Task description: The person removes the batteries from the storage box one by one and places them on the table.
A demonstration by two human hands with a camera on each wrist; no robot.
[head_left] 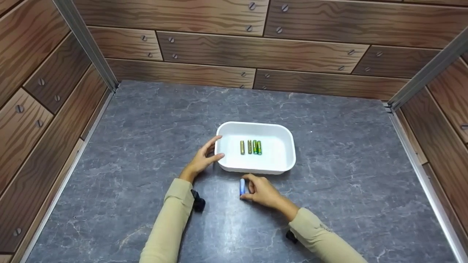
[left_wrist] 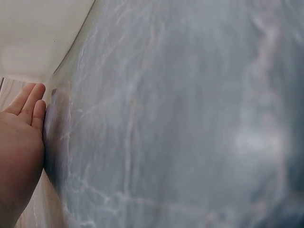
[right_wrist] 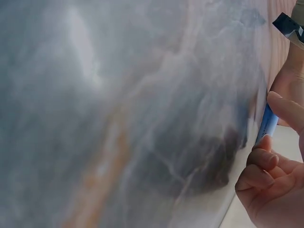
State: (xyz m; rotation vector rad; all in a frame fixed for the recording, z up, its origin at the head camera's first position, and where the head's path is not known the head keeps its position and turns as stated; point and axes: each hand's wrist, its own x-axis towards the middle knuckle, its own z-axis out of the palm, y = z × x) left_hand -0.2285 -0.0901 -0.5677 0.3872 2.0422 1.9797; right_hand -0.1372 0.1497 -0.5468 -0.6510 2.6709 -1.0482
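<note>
In the head view a white plastic tub [head_left: 278, 155] holds several AA-size batteries [head_left: 250, 147], some gold and some green, lying side by side near its middle. My left hand [head_left: 200, 160] rests against the tub's left end, thumb and fingers spread along the rim. The left wrist view shows those fingers [left_wrist: 29, 99] straight beside the tub's wall. Just in front of the tub, my right hand [head_left: 264, 190] pinches a blue battery [head_left: 242, 188] lengthwise between thumb and fingertips. In the right wrist view, the blue battery [right_wrist: 267, 124] shows between thumb and index finger, close over the table.
The grey marbled tabletop [head_left: 347, 175] spreads around the tub on every side. Wood-patterned panels [head_left: 219, 47] enclose it at the back, left and right, with metal rails [head_left: 424, 175] along the side edges.
</note>
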